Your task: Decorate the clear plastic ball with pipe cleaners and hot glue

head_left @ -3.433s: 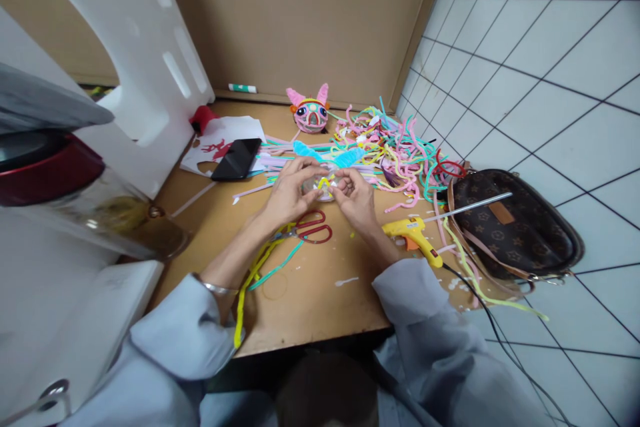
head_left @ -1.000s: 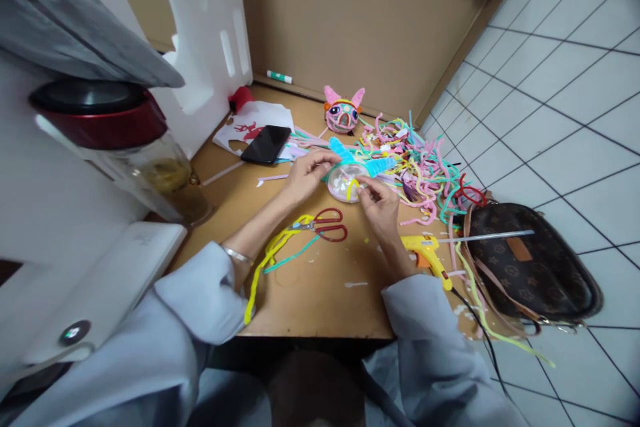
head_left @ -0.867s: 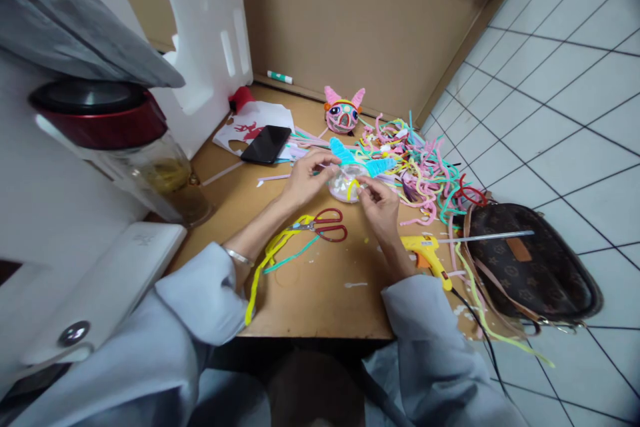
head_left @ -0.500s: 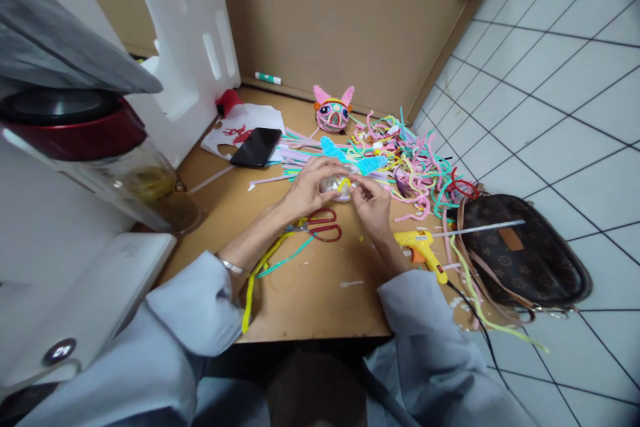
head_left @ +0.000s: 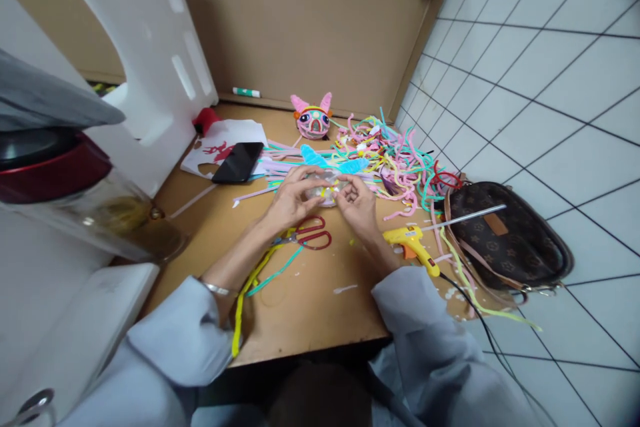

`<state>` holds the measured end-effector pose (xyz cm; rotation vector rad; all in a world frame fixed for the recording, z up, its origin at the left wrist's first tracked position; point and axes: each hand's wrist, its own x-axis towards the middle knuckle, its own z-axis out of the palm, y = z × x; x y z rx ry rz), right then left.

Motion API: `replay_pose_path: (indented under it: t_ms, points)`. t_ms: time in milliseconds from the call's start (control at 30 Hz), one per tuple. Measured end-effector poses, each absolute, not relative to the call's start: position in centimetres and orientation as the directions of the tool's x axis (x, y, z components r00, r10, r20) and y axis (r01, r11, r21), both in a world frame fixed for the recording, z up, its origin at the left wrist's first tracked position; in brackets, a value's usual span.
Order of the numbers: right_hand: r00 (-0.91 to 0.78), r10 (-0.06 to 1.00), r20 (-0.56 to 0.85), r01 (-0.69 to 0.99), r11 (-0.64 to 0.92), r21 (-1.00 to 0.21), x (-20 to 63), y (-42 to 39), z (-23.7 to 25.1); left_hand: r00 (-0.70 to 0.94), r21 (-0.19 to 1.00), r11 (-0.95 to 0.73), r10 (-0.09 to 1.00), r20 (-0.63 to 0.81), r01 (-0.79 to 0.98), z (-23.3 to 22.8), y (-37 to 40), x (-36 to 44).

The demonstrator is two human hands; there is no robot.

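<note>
My left hand (head_left: pixel 294 199) is closed around the left side of a clear, rounded plastic piece (head_left: pixel 328 200), which has two fuzzy light-blue ears (head_left: pixel 353 165) at its top. My right hand (head_left: pixel 359 205) pinches a short yellow pipe cleaner (head_left: pixel 325 192) against the front of that piece. Fingers hide part of both. Red-handled scissors (head_left: pixel 315 235) lie just below my left hand, beside long yellow pipe cleaners (head_left: pixel 239 320) and a teal one. To the right of my right wrist rests a yellow glue gun (head_left: pixel 411 243) with a clear stick in its back.
A pink-eared animal head (head_left: pixel 313 123) stands at the back near a heap of pipe cleaners (head_left: pixel 400 153). A phone (head_left: pixel 238 163) lies on paper at left. A glass bottle (head_left: pixel 120 220) stands far left, a brown handbag (head_left: pixel 510 240) at right. Cardboard (head_left: pixel 310 20) walls the back.
The whole view has shifted, so the table's things sit further left. My hands stay at the clear piece; the fingers have shifted slightly around the yellow pipe cleaner.
</note>
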<state>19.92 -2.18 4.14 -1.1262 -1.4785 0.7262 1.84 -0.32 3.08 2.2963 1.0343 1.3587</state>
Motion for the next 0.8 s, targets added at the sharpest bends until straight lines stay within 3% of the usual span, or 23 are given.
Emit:
replay_pose_path:
  t_ms: [133,233,367,533,800]
  points:
    - [0.26,0.877,0.404,0.085,0.396,-0.914,21.5,-1.3,5.2,0.311,0.56,-0.697,0.709,0.633,0.449,3.4,-0.5,1.6]
    - [0.371,0.853,0.366,0.074,0.366,-0.928,22.8,-0.6,5.3,0.319,0.548,-0.705,0.7,0.638,0.45,3.5,-0.5,1.5]
    - [0.273,0.911,0.31,0.194,0.264,-0.945,22.7,-0.5,4.3,0.325,0.547,-0.694,0.711,0.623,0.469,3.5,-0.5,1.4]
    - [0.192,0.901,0.389,0.41,0.286,-0.866,21.5,-1.3,3.8,0.321,0.541,-0.699,0.705,0.632,0.468,3.5,-0.6,1.4]
    - [0.17,0.91,0.378,0.452,0.269,-0.85,21.5,-1.7,4.2,0.315,0.546,-0.707,0.698,0.644,0.449,3.6,-0.8,1.7]
